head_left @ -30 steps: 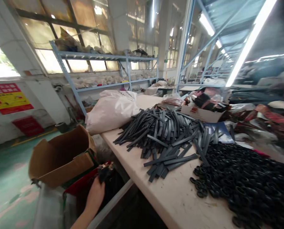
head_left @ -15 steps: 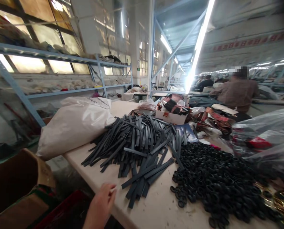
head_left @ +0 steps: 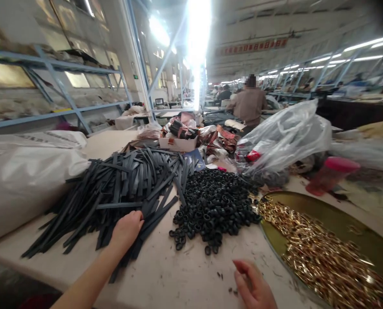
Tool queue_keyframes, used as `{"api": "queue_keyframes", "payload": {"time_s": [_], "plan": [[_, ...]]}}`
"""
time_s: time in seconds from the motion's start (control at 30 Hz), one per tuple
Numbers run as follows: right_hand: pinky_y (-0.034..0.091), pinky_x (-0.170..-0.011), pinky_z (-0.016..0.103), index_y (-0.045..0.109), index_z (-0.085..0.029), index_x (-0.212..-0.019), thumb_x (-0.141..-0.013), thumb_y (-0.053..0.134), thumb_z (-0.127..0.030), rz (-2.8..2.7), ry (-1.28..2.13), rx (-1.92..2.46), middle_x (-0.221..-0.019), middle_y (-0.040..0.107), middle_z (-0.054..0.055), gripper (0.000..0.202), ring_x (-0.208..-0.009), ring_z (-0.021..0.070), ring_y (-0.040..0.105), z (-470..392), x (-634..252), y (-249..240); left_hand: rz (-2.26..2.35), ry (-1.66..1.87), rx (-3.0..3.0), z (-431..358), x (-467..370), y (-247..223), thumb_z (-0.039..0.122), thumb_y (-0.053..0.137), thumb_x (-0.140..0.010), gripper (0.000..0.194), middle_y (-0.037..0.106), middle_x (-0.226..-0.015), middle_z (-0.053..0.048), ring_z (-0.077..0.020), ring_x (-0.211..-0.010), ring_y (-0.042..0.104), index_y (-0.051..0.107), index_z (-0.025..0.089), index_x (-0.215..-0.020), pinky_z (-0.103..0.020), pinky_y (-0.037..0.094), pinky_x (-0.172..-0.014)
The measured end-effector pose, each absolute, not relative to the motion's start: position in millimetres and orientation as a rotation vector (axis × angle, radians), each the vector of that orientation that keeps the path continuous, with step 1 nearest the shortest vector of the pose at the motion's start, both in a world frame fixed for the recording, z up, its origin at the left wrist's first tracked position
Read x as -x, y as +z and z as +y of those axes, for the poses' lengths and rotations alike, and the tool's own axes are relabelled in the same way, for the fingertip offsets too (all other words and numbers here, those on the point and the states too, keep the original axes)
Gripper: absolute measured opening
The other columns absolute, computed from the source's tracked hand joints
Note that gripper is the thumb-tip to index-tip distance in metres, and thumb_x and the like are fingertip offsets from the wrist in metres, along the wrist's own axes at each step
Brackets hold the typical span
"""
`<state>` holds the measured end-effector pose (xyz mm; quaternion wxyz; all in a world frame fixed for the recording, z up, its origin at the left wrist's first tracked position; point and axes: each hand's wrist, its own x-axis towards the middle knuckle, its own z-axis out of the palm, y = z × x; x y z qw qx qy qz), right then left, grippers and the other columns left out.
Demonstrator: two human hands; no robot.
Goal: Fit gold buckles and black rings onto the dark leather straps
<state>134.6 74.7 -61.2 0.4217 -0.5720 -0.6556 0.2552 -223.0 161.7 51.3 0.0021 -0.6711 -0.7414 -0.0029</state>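
My left hand (head_left: pixel 127 229) is over the near edge of a heap of flat black strips (head_left: pixel 123 176). Its fingers are curled together, and whatever they hold is hidden. My right hand (head_left: pixel 254 285) is low over the tabletop, with thumb and forefinger apart and nothing visible between them. Beyond it lies a pile of small black rings (head_left: pixel 214 206), some loose at its near edge. To the right, a round tray (head_left: pixel 310 207) holds many small gold metal pieces (head_left: pixel 326 253).
A large white sack (head_left: pixel 33 171) rests at the left of the table (head_left: pixel 159 279). Behind the piles are an open box (head_left: pixel 178 143), wrapped bundles and a clear plastic bag (head_left: pixel 288 137). A pink-lidded jar (head_left: pixel 333 174) stands back right. Farther off, a person (head_left: pixel 249 103) faces away.
The view has swung right, bringing the gold pieces and jar into sight. My left hand has moved from the table's edge onto the strips. My right hand has come into view.
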Motion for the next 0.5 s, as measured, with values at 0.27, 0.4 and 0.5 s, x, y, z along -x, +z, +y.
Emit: {"api": "queue_keyframes", "payload": {"time_s": [0.27,0.4,0.5], "plan": [[0.046,-0.067,0.03,0.06,-0.019,-0.091,-0.082,0.049,-0.02,-2.226,0.374,1.472,-0.083,0.062,0.007,0.014,-0.078,0.021,0.059,112,-94,-14,-2.749,-1.079,2.471,102,125,80,0.037,0.051,-0.071,0.019,0.045,-0.057,0.005,-0.0122,-0.055,0.045,0.046,0.019,-0.067,-0.022,0.035,-0.053],[0.043,-0.06,0.033,0.063,-0.016,-0.076,-0.073,0.058,-0.012,-2.304,0.293,1.528,-0.077,0.063,0.01,0.008,-0.071,0.0251,0.059,122,-70,-5,-3.529,-2.059,1.935,63,78,49,0.04,0.063,-0.058,0.033,0.04,-0.048,0.009,-0.0061,-0.043,0.034,0.037,0.021,-0.062,-0.018,0.024,-0.044],[0.042,-0.056,0.03,0.062,-0.017,-0.073,-0.072,0.052,-0.003,-2.315,0.316,1.519,-0.076,0.062,0.009,0.017,-0.066,0.0226,0.059,112,-75,-10,-3.677,-2.571,1.42,42,64,31,0.039,0.067,-0.054,0.037,0.042,-0.047,0.009,-0.0053,-0.041,0.035,0.036,0.021,-0.062,-0.017,0.024,-0.044]]}}
